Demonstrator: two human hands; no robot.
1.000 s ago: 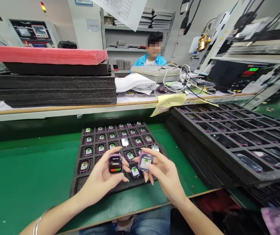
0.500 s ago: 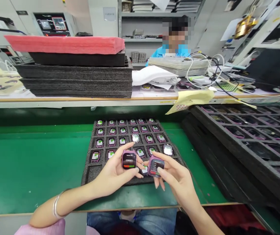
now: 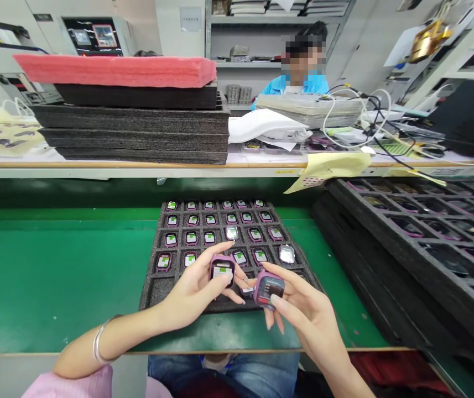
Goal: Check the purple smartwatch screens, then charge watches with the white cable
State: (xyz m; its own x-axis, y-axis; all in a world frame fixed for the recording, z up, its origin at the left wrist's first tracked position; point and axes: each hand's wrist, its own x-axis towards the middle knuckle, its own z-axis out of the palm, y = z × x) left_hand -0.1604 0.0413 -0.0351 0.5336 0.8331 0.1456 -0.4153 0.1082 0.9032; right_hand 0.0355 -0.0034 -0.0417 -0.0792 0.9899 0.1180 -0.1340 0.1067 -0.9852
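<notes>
Over the near part of a black foam tray point(image 3: 154, 287), my left hand point(image 3: 197, 287) grips a purple-framed smartwatch point(image 3: 222, 267), its thumb on the lit screen, which shows white and green. To its right, my right hand point(image 3: 303, 298) holds a second purple smartwatch point(image 3: 269, 288) with a dark screen and a red bar low down; the thumb lies at its lower edge. Both watches are without straps. Many similar watches point(image 3: 171, 239) sit face up in the tray's compartments, most with lit screens. Part of the tray is hidden beneath my hands.
On the right, stacked foam trays point(image 3: 357, 260) hold more watches. Along the raised shelf stand black foam trays point(image 3: 137, 130) under a pink foam sheet point(image 3: 116, 72), with papers point(image 3: 265, 126) and tangled cables point(image 3: 373, 121). A person in blue point(image 3: 317, 83) is behind the shelf.
The left watch's screen has changed from a dark page with a red and green bar to a white and green one. The left thumb has moved onto the screen. Both hands keep their watches.
</notes>
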